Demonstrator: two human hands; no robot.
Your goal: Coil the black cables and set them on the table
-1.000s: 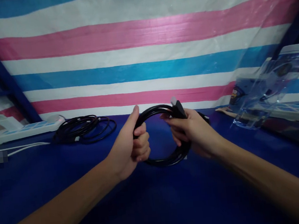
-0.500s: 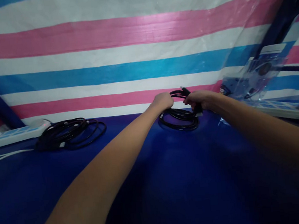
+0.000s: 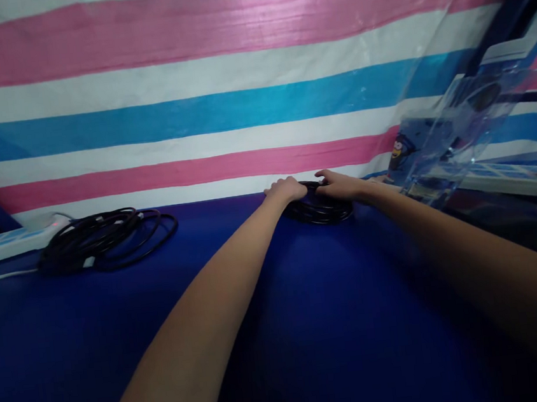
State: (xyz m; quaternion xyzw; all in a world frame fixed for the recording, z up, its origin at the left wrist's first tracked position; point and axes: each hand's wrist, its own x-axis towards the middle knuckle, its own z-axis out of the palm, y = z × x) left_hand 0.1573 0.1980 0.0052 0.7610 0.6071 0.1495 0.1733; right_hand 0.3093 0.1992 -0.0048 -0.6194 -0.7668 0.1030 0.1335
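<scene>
A coil of black cable (image 3: 320, 215) lies on the blue tabletop (image 3: 301, 325) near its far edge, in the middle right of the view. My left hand (image 3: 288, 189) rests at the coil's left side with its fingers spread and palm down. On the other side, my right hand (image 3: 341, 187) touches the coil's top right, its thumb and fingers apart. Both hands partly cover the loops, and the cable's end plugs cannot be made out.
At the left lies a larger tangle of black cable (image 3: 104, 237) with white tags, beside a white power strip (image 3: 9, 244). To the right are clear plastic packaging (image 3: 462, 123) and another power strip (image 3: 501, 176). A striped sheet (image 3: 193, 119) hangs behind the table.
The raised loops and plug ends have come down onto the coil. Both hands have lowered and loosened their grip. The camera view has shifted slightly.
</scene>
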